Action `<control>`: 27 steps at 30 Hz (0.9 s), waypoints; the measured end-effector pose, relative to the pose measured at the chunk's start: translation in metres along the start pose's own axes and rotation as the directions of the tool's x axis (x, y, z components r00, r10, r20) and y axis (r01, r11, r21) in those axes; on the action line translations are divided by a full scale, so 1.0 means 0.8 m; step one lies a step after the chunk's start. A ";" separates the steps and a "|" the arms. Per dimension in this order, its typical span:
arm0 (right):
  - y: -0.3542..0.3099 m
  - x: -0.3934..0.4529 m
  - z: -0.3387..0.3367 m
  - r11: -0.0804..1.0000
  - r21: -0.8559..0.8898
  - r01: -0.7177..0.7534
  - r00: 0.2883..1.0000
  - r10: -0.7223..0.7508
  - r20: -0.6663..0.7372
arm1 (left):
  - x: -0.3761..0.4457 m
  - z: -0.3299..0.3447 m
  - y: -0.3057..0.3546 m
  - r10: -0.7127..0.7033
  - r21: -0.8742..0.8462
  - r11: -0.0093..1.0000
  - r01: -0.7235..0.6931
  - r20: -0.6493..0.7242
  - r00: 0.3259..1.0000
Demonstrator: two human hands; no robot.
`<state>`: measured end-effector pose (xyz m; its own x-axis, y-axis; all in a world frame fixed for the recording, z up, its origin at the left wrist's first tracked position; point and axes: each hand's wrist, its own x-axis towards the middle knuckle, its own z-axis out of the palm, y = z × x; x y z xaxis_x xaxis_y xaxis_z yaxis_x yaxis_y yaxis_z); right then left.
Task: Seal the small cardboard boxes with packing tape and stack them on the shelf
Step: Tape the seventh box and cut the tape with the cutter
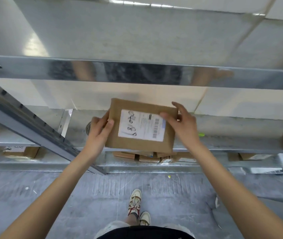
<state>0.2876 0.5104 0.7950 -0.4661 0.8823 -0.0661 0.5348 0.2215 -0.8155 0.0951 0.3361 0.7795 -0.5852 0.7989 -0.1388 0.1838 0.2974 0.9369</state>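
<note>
A small brown cardboard box (pixel 137 145) with a white shipping label on top is held between both hands in front of a metal shelf (pixel 223 144). My left hand (pixel 99 130) grips its left edge, thumb on top. My right hand (pixel 183 121) holds the right end, thumb pressing on the label and fingers at the far corner. The box hovers over the front rail of the middle shelf level. Several more brown boxes (pixel 152 156) lie on the level below it.
A wide upper shelf rail (pixel 137 73) crosses the view above the box. A diagonal steel upright (pixel 34 121) runs at the left. A tape roll (pixel 88 128) peeks out behind my left hand. More boxes (pixel 23 151) sit low left and low right. Grey floor lies below.
</note>
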 end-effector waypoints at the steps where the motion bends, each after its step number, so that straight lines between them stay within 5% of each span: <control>1: -0.009 0.012 -0.007 0.998 -0.025 -0.054 0.998 0.054 -0.018 | 0.004 -0.003 0.008 -0.005 -0.032 0.999 0.005 0.007 1.000; 3: -0.027 0.038 -0.018 0.973 -0.069 -0.220 0.975 0.221 0.001 | 0.014 -0.005 0.025 -0.094 -0.260 0.960 0.104 0.050 0.994; 6: -0.039 0.069 -0.024 0.918 -0.153 -0.366 0.895 0.392 0.214 | 0.024 -0.002 0.046 -0.171 -0.435 0.874 0.218 0.145 0.975; 10: -0.015 0.093 -0.027 0.817 0.046 -0.575 0.758 0.512 0.404 | 0.037 0.005 0.044 -0.328 -0.278 0.888 0.367 0.176 0.928; 12: -0.005 0.095 -0.026 0.769 0.181 -0.613 0.752 0.497 0.432 | 0.046 0.007 0.030 -0.447 -0.236 0.840 0.489 0.212 0.869; 16: 0.001 0.080 -0.001 0.789 0.144 -0.597 0.745 0.479 0.464 | 0.054 0.019 0.000 -0.590 -0.206 0.714 0.669 0.339 0.733; 19: -0.006 0.062 0.024 0.887 -0.060 -0.459 0.832 0.452 0.321 | 0.057 0.031 -0.006 -0.528 -0.367 0.723 0.585 0.251 0.811; 22: -0.005 0.039 0.041 0.965 -0.155 -0.211 0.952 0.239 0.190 | 0.047 0.033 -0.003 -0.349 -0.457 0.828 0.325 0.032 0.936; 25: 0.006 0.027 0.048 0.972 -0.229 -0.060 0.987 0.092 0.133 | 0.029 0.024 -0.027 -0.044 -0.106 0.993 0.058 0.132 0.990; 27: 0.007 0.024 0.050 0.902 -0.430 0.026 0.996 0.015 0.092 | 0.023 0.019 -0.043 0.001 0.048 0.999 -0.014 0.272 0.962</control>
<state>0.2531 0.5122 0.7658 -0.5207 0.8437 -0.1306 0.7737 0.4017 -0.4899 0.0898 0.3483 0.7400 -0.3484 0.9111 -0.2202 0.2300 0.3108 0.9222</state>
